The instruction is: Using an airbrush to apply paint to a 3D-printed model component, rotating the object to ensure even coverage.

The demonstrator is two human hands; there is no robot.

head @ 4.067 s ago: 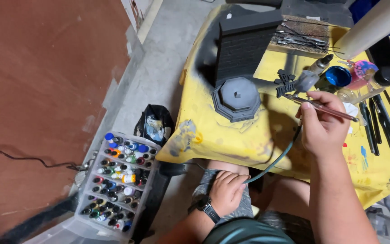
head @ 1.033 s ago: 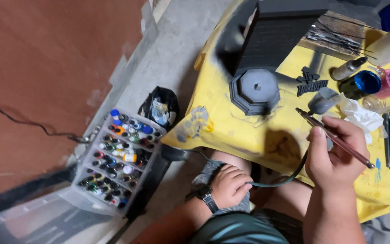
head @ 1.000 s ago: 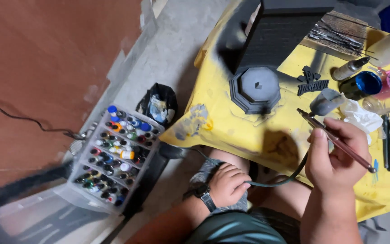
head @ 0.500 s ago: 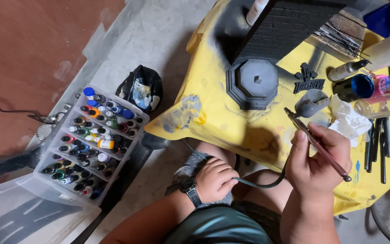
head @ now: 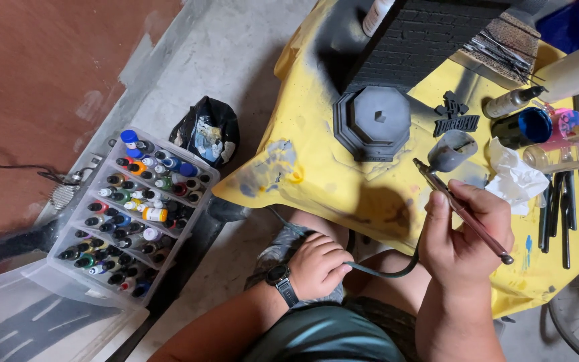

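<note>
At nine o'clock I see a clear rack of paint bottles (head: 132, 214) on the concrete floor, a black bag (head: 206, 131) just beyond it. At twelve, a dark octagonal base (head: 372, 123) sits on the yellow tablecloth (head: 316, 87); brushes (head: 561, 208) lie at three.

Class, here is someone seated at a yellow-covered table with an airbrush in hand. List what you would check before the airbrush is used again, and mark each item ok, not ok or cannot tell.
1. Airbrush held firmly in the right hand: ok.
2. Air hose free of kinks where it loops below the table edge: ok as far as visible.
3. Left hand clear of the nozzle, resting on the knee: ok.
4. Dark octagonal model piece within reach on the yellow cover: ok.
5. Paint in the airbrush cup: cannot tell.
6. Rack of paint bottles on the floor at the left side: ok.
</note>
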